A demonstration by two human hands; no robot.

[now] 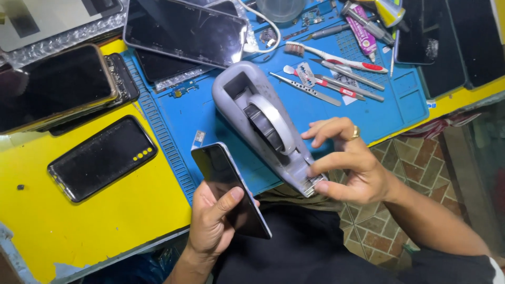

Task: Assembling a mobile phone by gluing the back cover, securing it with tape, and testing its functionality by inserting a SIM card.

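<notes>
- Nearest to me, my left hand (213, 221) grips a dark smartphone (231, 189) from below, thumb pressed across its glass, holding it tilted over the near edge of the surface.
- My right hand (350, 163) is on the near end of a grey tape dispenser (263, 121); thumb and forefinger pinch at its cutter end while the other fingers spread loosely above. I see a ring on one finger.
- That dispenser lies slantwise on a blue work mat (210, 113), its tape roll set in the middle.
- One small clear slip (199, 138) lies on the mat just beyond the held phone.
- Packages: one pink-and-white tube (365, 29) lies at the far right of the mat, among the tools; its print I leave alone.
- Counted on the left: one black phone with a row of yellow dots (102, 158) on the yellow surface (105, 221), and a stack of dark phones (58, 87) beyond it.
- Farther off, one larger dark screen (184, 31) rests against the mat's far edge, with a white cable (265, 31) beside it.
- Tools on the mat: one toothbrush with a red-and-white handle (336, 56), and near it several slim metal tools (326, 84); I cannot count them surely.
- More dark panels (452, 37) lie at the far right.
- Below the surface's right edge I see a brown tiled floor (400, 173).
</notes>
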